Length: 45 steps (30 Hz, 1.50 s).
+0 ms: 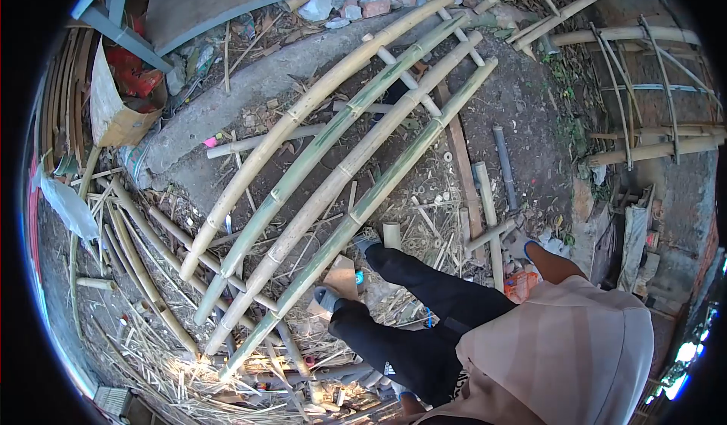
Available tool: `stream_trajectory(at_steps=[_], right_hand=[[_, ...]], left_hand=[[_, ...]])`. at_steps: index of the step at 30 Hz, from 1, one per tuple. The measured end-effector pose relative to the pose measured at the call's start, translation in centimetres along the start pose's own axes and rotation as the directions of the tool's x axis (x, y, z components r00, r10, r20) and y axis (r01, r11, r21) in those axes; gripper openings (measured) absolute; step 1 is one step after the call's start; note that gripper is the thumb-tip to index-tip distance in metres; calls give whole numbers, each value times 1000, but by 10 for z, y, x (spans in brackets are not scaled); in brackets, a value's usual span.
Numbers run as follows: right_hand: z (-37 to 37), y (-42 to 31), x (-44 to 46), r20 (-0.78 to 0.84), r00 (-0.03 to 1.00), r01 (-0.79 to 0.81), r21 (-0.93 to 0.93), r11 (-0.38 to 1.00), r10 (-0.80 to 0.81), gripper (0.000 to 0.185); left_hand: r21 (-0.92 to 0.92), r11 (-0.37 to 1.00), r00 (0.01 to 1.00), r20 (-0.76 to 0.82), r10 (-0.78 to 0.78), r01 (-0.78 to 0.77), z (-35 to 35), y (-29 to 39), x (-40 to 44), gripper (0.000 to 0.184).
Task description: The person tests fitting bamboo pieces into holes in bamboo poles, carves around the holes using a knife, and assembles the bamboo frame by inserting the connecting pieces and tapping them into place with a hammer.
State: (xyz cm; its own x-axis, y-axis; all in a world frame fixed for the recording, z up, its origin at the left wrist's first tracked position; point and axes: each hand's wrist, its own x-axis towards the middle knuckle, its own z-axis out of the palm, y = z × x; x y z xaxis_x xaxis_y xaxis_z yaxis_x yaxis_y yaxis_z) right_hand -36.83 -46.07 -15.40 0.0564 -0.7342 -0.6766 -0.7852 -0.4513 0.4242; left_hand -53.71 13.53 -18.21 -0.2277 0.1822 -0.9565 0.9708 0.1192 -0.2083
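Observation:
Several long bamboo poles (333,171) lie side by side at a slant before me, some pale and some greenish. Bamboo crosspieces pass beneath them near the top (409,80) and bottom (261,298). My left hand (399,389), in what looks like a grey glove, is low by my black trouser leg; its fingers are hidden. My right forearm (556,263) comes out of a pale sleeve and ends at a blue cuff. The right hand itself does not show. Nearest to that forearm are an orange plastic item (521,284) and a short upright-looking bamboo piece (489,224).
My feet (328,299) stand by the lowest pole among bamboo shavings (227,391). A cardboard box (132,128) is at upper left, with rubble (356,4) along the top. Another bamboo framework (651,148) lies at right. A dark pipe (505,167) rests on the soil.

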Motion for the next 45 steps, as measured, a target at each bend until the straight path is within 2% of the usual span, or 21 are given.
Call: stream_trajectory(at_steps=[3, 6, 10, 11, 14, 16, 17, 18, 20, 23, 24, 25, 27, 28, 33, 35, 37, 39, 40, 43, 45], right_hand=[[8, 45, -46, 174, 983, 55, 39, 998, -61, 40], [18, 46, -73, 285, 937, 176, 110, 978, -201, 44], [7, 41, -78, 395, 862, 306, 95, 947, -318, 50], [9, 46, -59, 418, 840, 354, 61, 933, -346, 52], [-15, 49, -2, 487, 768, 518, -90, 851, -416, 57], [-38, 39, 39, 490, 731, 615, -173, 769, -474, 60], [-56, 27, 54, 434, 748, 610, -153, 778, -502, 62], [-91, 14, 48, 307, 803, 534, 8, 845, -510, 61], [-176, -10, 17, 244, 796, 508, 230, 830, -554, 66], [-227, -6, 16, 22, 777, 578, 371, 727, -629, 56], [-235, -1, 22, -20, 769, 590, 406, 697, -639, 56], [-246, 8, 28, -44, 767, 598, 413, 687, -640, 56], [-268, 29, 36, -69, 771, 603, 400, 690, -633, 55], [-277, 41, 36, -70, 779, 597, 386, 703, -623, 55], [-250, 102, 114, 17, 906, 385, 383, 840, -423, 59], [-222, 129, 161, 144, 933, 240, 432, 870, -329, 59], [-211, 154, 203, 309, 898, 216, 307, 927, -312, 58], [-228, 177, 196, 339, 909, 199, 161, 967, -243, 56], [-241, 184, 204, 282, 919, 258, 94, 962, -274, 58], [-267, 199, 221, 328, 907, 281, 2, 960, -266, 58], [-290, 199, 219, 234, 922, 296, 93, 951, -309, 60]], left_hand=[[84, 995, 987, 144, -71, 59, 41, -16, -79, 66], [91, 996, 980, 197, -23, 5, 63, 2, -128, 70], [-115, 968, 973, 38, 227, -221, 67, 92, -155, 77], [-227, 925, 952, -62, 298, -305, 54, 119, -140, 69], [-378, 672, 770, -269, 578, -637, 50, 216, -201, 70], [-359, 500, 612, -370, 699, -788, 66, 253, -272, 72], [-374, 424, 556, -400, 728, -825, 78, 259, -283, 71], [-379, 366, 512, -427, 746, -850, 89, 255, -291, 70], [-260, 389, 466, -416, 781, -884, 126, 237, -313, 62], [-123, 522, 536, -233, 811, -844, 179, 174, -264, 54], [-14, 681, 669, -201, 716, -732, 196, 148, -244, 50], [53, 734, 727, -113, 678, -677, 202, 108, -205, 52], [26, 951, 951, 14, 308, -308, 234, 44, -210, 68], [124, 977, 984, 2, 176, -175, 250, 23, -228, 67], [102, 977, 978, 105, 179, -190, 278, -31, -242, 57], [18, 970, 970, 3, 241, -241, 289, 4, -251, 53], [-9, 958, 949, -138, 284, -288, 302, 59, -272, 53], [-144, 857, 858, -238, 455, -494, 336, 125, -316, 52], [-226, 773, 804, -224, 551, -593, 347, 149, -314, 52], [-252, 754, 792, -115, 599, -607, 403, 222, -344, 58], [-143, 758, 768, -26, 640, -637, 439, 245, -356, 54]])
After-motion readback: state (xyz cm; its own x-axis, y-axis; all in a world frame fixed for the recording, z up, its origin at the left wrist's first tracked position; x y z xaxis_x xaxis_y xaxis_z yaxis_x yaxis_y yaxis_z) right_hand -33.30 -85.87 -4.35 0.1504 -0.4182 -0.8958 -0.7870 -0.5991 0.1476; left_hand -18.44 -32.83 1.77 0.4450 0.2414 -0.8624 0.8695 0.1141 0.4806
